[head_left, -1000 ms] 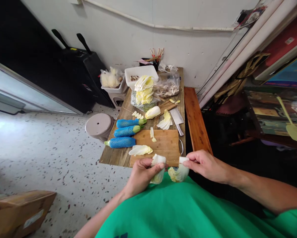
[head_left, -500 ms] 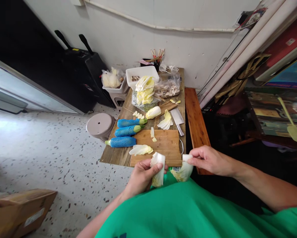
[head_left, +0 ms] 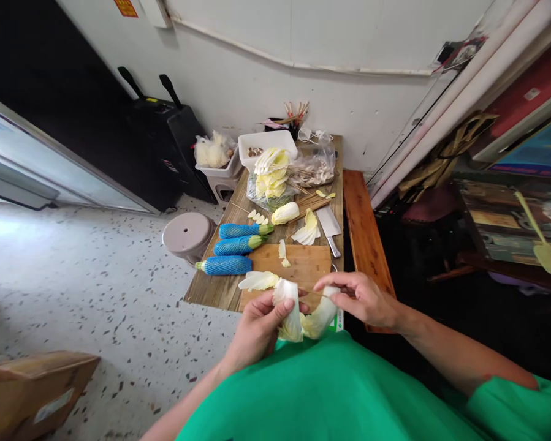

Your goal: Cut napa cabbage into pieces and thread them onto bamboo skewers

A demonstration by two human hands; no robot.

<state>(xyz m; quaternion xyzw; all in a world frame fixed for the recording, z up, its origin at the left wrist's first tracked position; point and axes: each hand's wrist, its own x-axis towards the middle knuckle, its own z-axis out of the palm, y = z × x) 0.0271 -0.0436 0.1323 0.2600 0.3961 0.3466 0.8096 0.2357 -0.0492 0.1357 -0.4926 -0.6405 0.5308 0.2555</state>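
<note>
My left hand (head_left: 259, 324) is closed on a pale napa cabbage leaf (head_left: 288, 309), thumb across its front. A thin bamboo skewer (head_left: 312, 294) runs from this leaf to a second cabbage leaf (head_left: 320, 320), which hangs curved below it. The fingers of my right hand (head_left: 364, 299) pinch that second leaf near the skewer; its far tip is hidden. Just beyond my hands lies the wooden cutting board (head_left: 309, 263), with a loose leaf (head_left: 258, 280) at its left edge and a small cabbage strip (head_left: 283, 252) on top.
Zucchini in blue netting (head_left: 227, 265) lie left of the board. A cleaver (head_left: 329, 223) rests at the right, near a cabbage heart (head_left: 285, 213). Behind are skewered leaves (head_left: 271, 171), a white tub (head_left: 268, 141) and bagged mushrooms (head_left: 319, 168). A stool (head_left: 187, 233) stands left, a bench (head_left: 364, 226) right.
My right hand has moved left toward my left hand, bringing the second leaf against the first. Less of the skewer shows between them. The view has shifted slightly.
</note>
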